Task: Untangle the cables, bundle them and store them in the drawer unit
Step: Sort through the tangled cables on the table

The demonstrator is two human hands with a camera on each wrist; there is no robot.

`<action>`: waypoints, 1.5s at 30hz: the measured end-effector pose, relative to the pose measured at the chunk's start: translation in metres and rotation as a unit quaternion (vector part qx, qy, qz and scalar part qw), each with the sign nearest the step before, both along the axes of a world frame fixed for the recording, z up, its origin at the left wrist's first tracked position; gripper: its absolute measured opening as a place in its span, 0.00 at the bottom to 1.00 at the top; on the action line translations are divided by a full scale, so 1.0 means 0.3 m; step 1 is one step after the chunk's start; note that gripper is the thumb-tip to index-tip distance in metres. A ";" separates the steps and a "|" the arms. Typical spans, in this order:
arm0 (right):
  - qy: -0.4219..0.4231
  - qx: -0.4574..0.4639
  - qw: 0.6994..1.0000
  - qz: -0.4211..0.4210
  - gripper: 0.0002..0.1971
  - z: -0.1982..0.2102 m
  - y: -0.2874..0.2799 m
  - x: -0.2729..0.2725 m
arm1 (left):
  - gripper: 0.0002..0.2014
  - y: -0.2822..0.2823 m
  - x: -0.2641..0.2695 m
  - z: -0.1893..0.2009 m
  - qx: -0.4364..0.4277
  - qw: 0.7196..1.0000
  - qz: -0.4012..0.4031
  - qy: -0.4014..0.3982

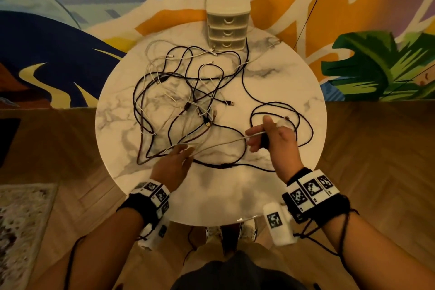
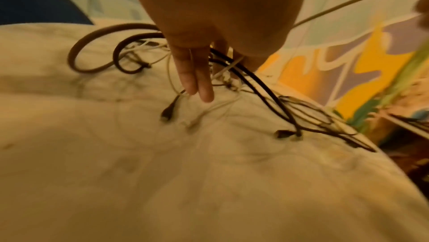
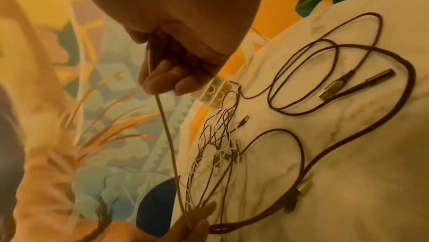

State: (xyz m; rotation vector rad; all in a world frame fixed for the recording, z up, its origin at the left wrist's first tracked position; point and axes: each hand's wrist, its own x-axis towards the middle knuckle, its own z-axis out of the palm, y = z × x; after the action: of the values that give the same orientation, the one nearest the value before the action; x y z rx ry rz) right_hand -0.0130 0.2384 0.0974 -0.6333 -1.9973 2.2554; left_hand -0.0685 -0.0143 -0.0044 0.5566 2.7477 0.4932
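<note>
A tangle of black and white cables [image 1: 183, 96] lies across the left and middle of the round marble table [image 1: 235, 190]. My right hand [image 1: 266, 134] is raised over the table's right side, fist curled round one end of a white cable [image 1: 219, 143]. That cable runs taut down and left to my left hand [image 1: 181, 153], which pinches it near the tangle's front edge. In the left wrist view two fingers [image 2: 197, 81] point straight down at the heap. The right wrist view shows my right hand [image 3: 167, 81] gripping the white cable [image 3: 167, 136]. The cream drawer unit [image 1: 227, 23] stands at the table's back, drawers shut.
A long black cable [image 1: 303, 120] lies in loose loops on the right of the table, under my right hand, with its plugs [image 3: 334, 86] lying free. A thick black cable [image 1: 219, 165] crosses the front. A patterned rug and wooden floor surround the table.
</note>
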 end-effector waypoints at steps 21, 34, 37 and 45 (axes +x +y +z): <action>-0.034 -0.127 0.980 -0.152 0.35 -0.013 0.147 -0.038 | 0.07 0.092 -0.043 0.243 0.159 0.981 0.087 0.067; -0.035 -0.252 0.910 -0.328 0.30 -0.105 0.364 -0.008 | 0.08 0.088 0.054 0.221 0.061 0.998 -0.008 0.027; -0.073 -0.276 0.923 -0.259 0.30 -0.146 0.368 -0.004 | 0.11 0.043 0.080 0.150 0.000 0.998 -0.016 -0.065; -0.118 0.134 0.979 0.101 0.13 -0.127 0.099 0.074 | 0.13 0.191 0.095 0.265 0.082 0.993 -0.076 0.050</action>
State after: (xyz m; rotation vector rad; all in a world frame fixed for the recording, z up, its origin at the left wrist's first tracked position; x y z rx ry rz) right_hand 0.0091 0.2680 0.0593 -0.7275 -2.5285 2.0330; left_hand -0.0400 0.0430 0.0751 0.8448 2.7448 0.6734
